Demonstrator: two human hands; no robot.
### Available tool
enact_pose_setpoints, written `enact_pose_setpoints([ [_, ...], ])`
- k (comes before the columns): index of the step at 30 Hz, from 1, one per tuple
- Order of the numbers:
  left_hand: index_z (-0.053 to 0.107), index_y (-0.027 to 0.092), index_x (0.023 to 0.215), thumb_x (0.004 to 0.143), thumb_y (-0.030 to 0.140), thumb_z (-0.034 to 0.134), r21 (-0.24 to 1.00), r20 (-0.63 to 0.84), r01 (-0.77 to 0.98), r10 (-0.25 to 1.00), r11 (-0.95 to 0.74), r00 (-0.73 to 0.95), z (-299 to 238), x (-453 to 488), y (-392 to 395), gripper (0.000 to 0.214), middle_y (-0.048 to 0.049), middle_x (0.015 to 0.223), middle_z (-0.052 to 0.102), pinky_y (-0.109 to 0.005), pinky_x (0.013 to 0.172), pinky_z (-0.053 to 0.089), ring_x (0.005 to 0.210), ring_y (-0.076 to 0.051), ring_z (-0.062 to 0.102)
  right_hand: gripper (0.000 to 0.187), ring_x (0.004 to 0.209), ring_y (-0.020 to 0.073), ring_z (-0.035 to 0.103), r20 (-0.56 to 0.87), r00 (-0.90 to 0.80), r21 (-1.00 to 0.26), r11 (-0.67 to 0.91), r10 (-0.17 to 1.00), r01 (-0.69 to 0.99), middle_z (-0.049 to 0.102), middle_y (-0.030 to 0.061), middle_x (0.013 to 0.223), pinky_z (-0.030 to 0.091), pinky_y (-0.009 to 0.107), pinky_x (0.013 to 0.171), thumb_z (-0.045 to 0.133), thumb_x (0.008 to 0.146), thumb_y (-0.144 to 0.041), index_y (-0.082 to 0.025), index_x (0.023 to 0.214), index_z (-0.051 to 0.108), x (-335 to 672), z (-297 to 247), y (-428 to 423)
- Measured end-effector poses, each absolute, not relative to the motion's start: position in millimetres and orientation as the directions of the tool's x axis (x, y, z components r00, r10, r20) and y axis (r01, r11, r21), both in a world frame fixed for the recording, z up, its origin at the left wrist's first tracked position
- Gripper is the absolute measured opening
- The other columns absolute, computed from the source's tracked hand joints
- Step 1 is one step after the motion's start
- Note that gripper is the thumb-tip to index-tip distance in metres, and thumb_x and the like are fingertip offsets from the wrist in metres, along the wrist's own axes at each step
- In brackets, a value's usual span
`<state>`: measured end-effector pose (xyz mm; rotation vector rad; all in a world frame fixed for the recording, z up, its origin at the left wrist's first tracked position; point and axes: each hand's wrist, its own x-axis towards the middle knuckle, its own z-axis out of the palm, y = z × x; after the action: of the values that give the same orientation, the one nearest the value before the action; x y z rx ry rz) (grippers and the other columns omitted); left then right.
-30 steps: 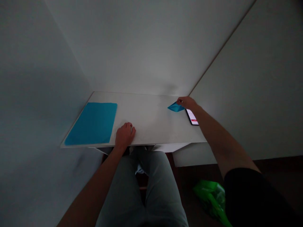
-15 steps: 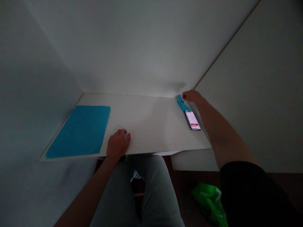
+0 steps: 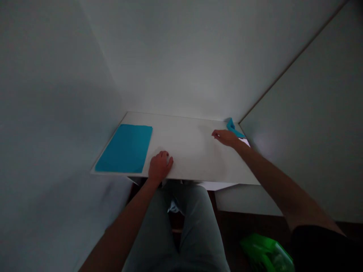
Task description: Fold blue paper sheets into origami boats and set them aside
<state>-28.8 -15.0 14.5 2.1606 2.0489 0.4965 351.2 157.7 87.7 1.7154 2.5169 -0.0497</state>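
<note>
Folded blue paper — just beside open right hand

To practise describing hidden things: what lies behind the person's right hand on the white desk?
Beyond the right hand sits a folded blue paper, and a phone shows only a lit sliver; the forearm covers the rest, so its screen cannot be read.

Your white tabletop carries a flat teal-blue paper sheet and a folded teal-blue paper piece. Below it lie a bright green plastic bag and your grey trousers.
</note>
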Motion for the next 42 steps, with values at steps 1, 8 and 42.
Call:
enact_pose_setpoints([
  [1,0.068,0.017,0.12,0.11,0.037,0.057,0.348,0.151,0.935,0.988,-0.07,0.017,15,-29,-14,0.026,-0.0155,0.117,0.077,-0.042,0.091,0.054,0.105,-0.031,0.076,0.038,0.115,0.03,0.078,-0.044,-0.433,-0.028,0.432,0.9,0.901,0.082,0.013,0.131,0.059,0.042,0.095,0.046,0.113,-0.032,-0.023,0.131,0.078,335,73,137],
  [8,0.07,0.021,0.121,0.103,0.03,0.067,0.555,0.352,0.806,0.936,-0.208,-0.001,22,-88,-30,0.02,-0.0105,0.12,0.079,-0.044,0.111,0.054,0.119,-0.027,0.073,0.048,0.142,0.0349,0.067,0.262,-0.353,-0.271,0.42,0.898,0.866,0.068,0.013,0.158,0.054,0.058,0.112,0.044,0.113,-0.047,-0.028,0.15,0.068,288,-10,0],
  [42,0.086,0.033,0.123,0.109,0.03,0.06,0.333,0.077,0.806,0.866,-0.489,0.493,111,-57,-69,0.03,-0.0038,0.13,0.081,-0.036,0.101,0.058,0.12,-0.027,0.075,0.085,0.148,0.0415,0.062,0.295,-0.302,-0.4,0.404,0.907,0.823,0.062,0.0175,0.164,0.048,0.064,0.123,0.068,0.099,-0.066,-0.024,0.17,0.047,292,-9,-20],
])
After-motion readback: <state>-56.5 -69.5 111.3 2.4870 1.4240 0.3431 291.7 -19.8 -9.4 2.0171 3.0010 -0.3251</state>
